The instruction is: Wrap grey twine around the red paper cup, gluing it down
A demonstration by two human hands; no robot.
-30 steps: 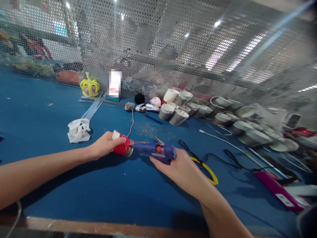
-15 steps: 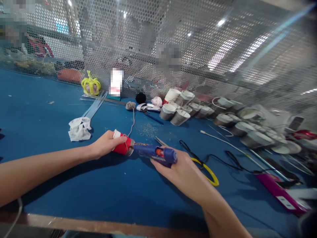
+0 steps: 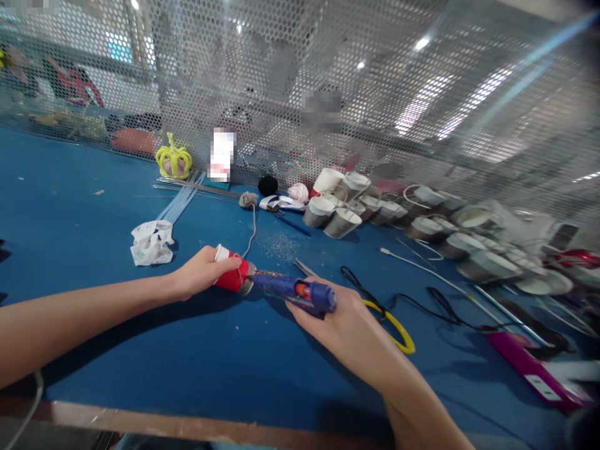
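My left hand (image 3: 202, 273) is closed around a red and white paper cup (image 3: 229, 275), tilted on its side. Grey cord (image 3: 253, 228) wraps the cup's lower end and runs back to a small grey ball of cord (image 3: 248, 199). In my right hand (image 3: 335, 315) is a blue glue gun (image 3: 285, 286), its nozzle at the cord-wrapped end of the cup; whether it touches, I cannot tell. Behind the gun lie scissors with yellow handles (image 3: 398, 331), their blades partly hidden by my hand and the gun.
Several cord-wrapped cups (image 3: 342, 222) stand at the back right before a perforated metal screen (image 3: 262, 75). A purple power strip (image 3: 529, 369) and black cable (image 3: 443, 306) lie to the right. Crumpled white paper (image 3: 151, 242) and a yellow crown-shaped piece (image 3: 173, 161) are on the left.
Almost nothing differs. The whole view has shifted very slightly, while both hands keep their hold on the cup and the glue gun.
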